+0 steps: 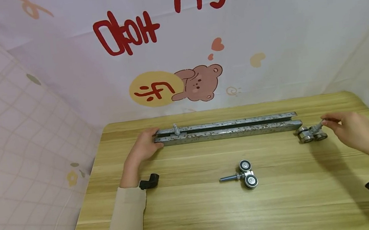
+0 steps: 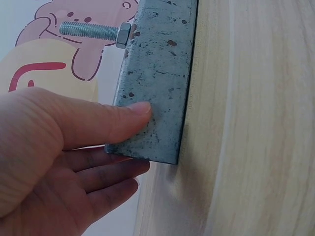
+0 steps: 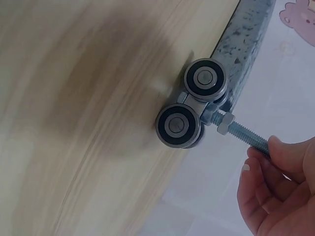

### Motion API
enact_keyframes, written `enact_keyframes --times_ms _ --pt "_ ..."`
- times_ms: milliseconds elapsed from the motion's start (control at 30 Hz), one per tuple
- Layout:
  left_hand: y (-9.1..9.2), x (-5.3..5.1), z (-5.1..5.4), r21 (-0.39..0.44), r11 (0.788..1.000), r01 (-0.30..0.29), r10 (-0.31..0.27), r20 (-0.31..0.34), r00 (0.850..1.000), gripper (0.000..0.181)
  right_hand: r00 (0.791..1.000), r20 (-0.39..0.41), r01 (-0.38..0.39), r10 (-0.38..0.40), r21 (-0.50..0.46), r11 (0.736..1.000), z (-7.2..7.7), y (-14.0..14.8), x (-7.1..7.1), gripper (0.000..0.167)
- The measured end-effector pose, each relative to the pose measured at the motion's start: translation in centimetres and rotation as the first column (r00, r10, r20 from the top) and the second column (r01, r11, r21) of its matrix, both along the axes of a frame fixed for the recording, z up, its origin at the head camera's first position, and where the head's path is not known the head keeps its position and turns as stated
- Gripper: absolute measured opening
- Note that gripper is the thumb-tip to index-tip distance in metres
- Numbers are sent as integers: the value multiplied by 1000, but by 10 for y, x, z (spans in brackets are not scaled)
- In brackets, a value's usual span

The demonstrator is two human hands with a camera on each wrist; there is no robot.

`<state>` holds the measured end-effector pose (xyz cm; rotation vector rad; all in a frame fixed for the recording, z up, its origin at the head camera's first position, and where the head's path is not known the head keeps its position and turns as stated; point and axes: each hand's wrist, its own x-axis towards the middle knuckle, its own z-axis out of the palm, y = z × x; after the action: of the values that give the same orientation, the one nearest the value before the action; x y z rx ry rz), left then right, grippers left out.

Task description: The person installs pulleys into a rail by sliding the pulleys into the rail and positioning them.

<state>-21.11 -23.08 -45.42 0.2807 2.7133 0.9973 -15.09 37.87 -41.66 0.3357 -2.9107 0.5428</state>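
Note:
A speckled metal channel rail (image 1: 227, 133) lies along the back of the table, its slot facing up. My left hand (image 1: 145, 146) grips its left end, thumb on the front face in the left wrist view. Near that end a threaded bolt with a nut (image 2: 93, 32) sticks up out of the slot; whatever carries it inside is hidden. At the other end my right hand (image 1: 353, 130) pinches the bolt of a roller trolley (image 3: 192, 103) between thumb and fingers. The trolley's wheels are beside the rail's right end.
Another roller trolley (image 1: 247, 176) lies on its side on the wooden table (image 1: 189, 213), in front of the rail, bolt pointing left. Behind the table hangs a white printed cloth (image 1: 263, 26). Black curved pieces (image 1: 150, 181) sit at both wrists.

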Motion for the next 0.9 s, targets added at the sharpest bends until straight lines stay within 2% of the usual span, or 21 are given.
enact_keyframes --times_ms 400,633,900 --pt "1 0 0 -4 1000 3 -3 -10 1000 63 998 63 24 -22 -32 999 3 12 -25 23" --pt "1 0 2 0 1000 -9 9 5 1000 65 999 45 8 -7 -24 1000 4 16 -35 24" --pt "0 0 0 -1 1000 -7 7 -2 1000 64 993 111 35 -32 -30 999 5 15 -45 29"
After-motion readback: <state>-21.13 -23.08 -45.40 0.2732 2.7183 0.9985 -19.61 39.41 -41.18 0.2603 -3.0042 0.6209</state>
